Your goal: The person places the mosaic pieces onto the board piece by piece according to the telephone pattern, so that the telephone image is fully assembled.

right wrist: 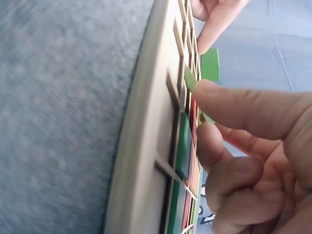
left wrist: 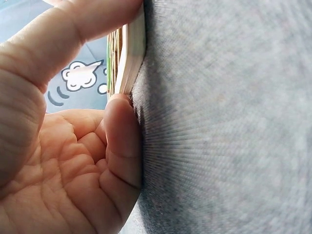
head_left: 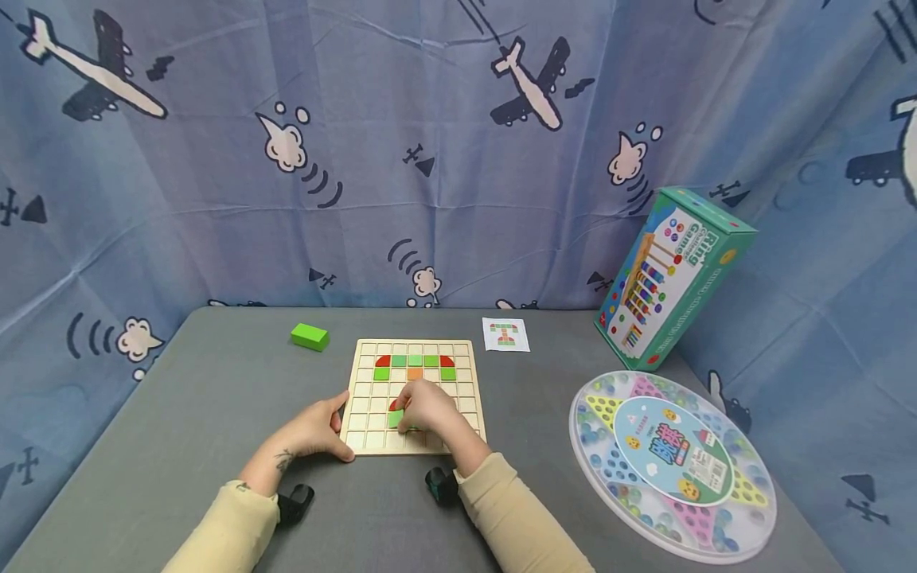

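A wooden grid board point(head_left: 368, 442) lies on the grey table. Toward its far side sit several green tiles point(head_left: 415, 360), an orange square tile point(head_left: 415, 373) and red rounded-corner tiles point(head_left: 447, 361). My left hand point(head_left: 313, 430) holds the board's near left corner, thumb at the near edge and fingers along the left side. Over the middle of the grid, my right hand point(head_left: 427, 406) pinches a green tile point(right wrist: 190, 79) between thumb and finger, tilted against the cells. Another red tile point(head_left: 393, 405) shows beside those fingertips, partly covered by the hand.
A small card point(head_left: 506, 334) with a coloured tile pattern lies beyond the board's right corner. Behind it on the left is a green block point(head_left: 310, 337). To the right are a round marble game board point(head_left: 673, 465) and a tilted game box point(head_left: 669, 278) against the curtain.
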A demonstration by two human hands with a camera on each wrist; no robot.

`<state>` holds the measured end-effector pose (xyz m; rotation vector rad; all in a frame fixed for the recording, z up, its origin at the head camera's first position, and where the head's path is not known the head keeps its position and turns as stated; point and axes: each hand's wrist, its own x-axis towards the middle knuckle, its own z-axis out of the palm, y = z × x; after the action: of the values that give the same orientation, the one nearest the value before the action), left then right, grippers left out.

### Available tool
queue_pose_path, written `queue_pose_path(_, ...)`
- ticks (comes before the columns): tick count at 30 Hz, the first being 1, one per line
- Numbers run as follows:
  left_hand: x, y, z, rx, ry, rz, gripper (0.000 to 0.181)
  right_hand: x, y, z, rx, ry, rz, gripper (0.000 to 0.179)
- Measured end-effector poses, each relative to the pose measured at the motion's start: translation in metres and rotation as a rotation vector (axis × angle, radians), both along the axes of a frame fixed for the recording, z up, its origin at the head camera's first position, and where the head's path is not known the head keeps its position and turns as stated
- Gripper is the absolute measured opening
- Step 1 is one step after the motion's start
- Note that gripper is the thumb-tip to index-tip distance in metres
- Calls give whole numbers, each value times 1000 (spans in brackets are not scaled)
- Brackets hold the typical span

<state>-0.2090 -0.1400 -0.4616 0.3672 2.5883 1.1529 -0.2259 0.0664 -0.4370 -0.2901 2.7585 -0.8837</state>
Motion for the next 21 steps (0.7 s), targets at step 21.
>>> queue_pose_path(21, 1, 2, 2, -8, -22, 7, 110, 24, 100, 11, 165, -115, -179, 90)
